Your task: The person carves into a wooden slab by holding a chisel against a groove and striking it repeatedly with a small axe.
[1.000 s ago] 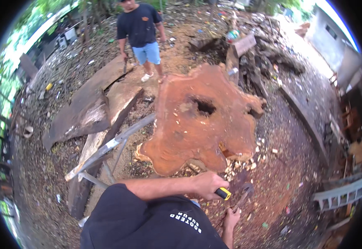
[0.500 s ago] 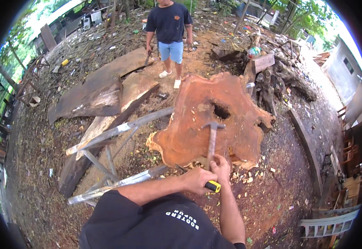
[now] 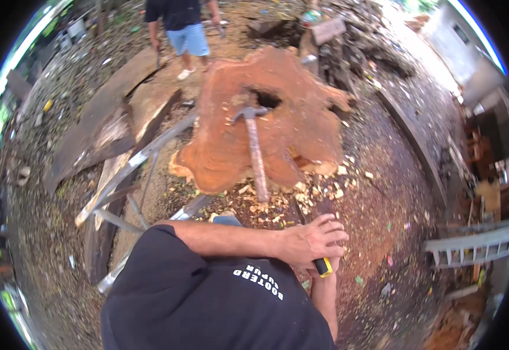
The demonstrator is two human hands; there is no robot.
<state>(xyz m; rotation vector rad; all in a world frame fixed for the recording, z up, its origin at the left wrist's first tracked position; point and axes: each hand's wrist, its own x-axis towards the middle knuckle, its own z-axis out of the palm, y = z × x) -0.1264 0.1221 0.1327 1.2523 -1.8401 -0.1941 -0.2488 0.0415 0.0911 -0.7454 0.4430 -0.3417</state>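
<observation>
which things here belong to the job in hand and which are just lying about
Seem part of the job:
tool with the yellow-and-black handle, at the left hand
hammer, resting on the wood slab
wood slab, reddish-brown

Seem to be just lying about:
long plank to the slab's right
ladder-like frame, far right
dark board at left

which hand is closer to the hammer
Left: the left hand is below and right of the hammer in the picture; the right hand is lower and farther, partly hidden by the left.
</observation>
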